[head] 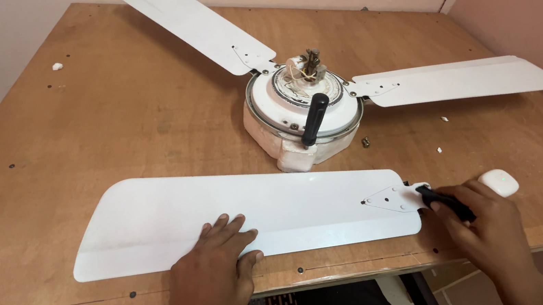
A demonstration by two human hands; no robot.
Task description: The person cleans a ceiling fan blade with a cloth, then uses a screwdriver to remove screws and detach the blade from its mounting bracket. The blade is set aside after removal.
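pale pink walls close in two sides of a brown plywood worktop [109, 124], seen from above. the left hand [213, 266] lies flat with fingers spread wide on the loose white fan blade [244, 214], pressing it down near the worktop's front edge; it grips nothing. the right hand [483, 216] is curled around the black handle of a tool [447, 201], whose tip meets the metal bracket [391, 198] at the blade's right end. the blade lies lengthwise along the front edge, its broad rounded end towards the left. just beyond the right hand's knuckles, near the front right corner, sits a small white rounded case [499, 182], apart from the blade.

further back, about the middle of the worktop, a white round ceiling fan motor [301, 111] rests with loose wires sticking from its hub. a black-handled screwdriver [314, 118] leans on top of it. two more white blades are fixed to the motor: one [193, 24] runs towards the back left corner, the other [456, 80] towards the right edge. a small screw [365, 141] lies just beside the motor's right side, and a few white flecks dot the wood.
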